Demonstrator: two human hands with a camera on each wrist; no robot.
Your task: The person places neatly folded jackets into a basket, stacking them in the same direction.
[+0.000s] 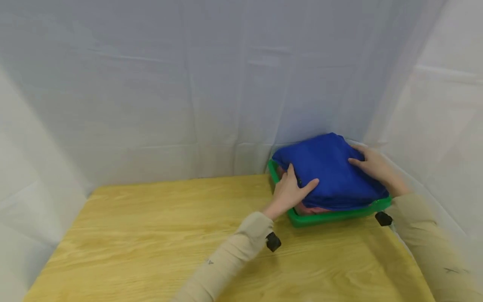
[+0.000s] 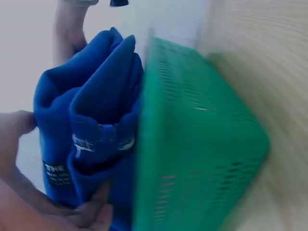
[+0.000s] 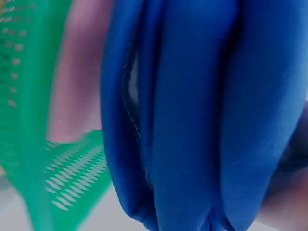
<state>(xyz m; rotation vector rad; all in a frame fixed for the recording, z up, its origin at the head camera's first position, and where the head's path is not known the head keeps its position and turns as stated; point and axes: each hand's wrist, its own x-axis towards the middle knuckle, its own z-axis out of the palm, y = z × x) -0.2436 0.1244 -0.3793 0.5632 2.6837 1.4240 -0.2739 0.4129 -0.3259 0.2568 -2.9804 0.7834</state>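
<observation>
A folded blue garment (image 1: 332,172) lies over the green plastic basket (image 1: 341,216) at the table's back right. My left hand (image 1: 287,193) grips its near left side, thumb on top and fingers along the edge. From the far right side my right hand (image 1: 375,167) holds it, thumb on the upper face and the other fingers partly hidden. The left wrist view shows the garment's stacked folds and a dark label (image 2: 57,174) with white lettering. Under the blue layers, pink cloth (image 3: 79,72) shows inside the basket.
The basket stands on a yellow wood-grain table (image 1: 162,235), close to the back edge. White sheeting (image 1: 211,84) hangs behind the table and along both sides. A small black piece (image 1: 273,242) sticks out at the left wrist, with another (image 1: 383,218) at the right.
</observation>
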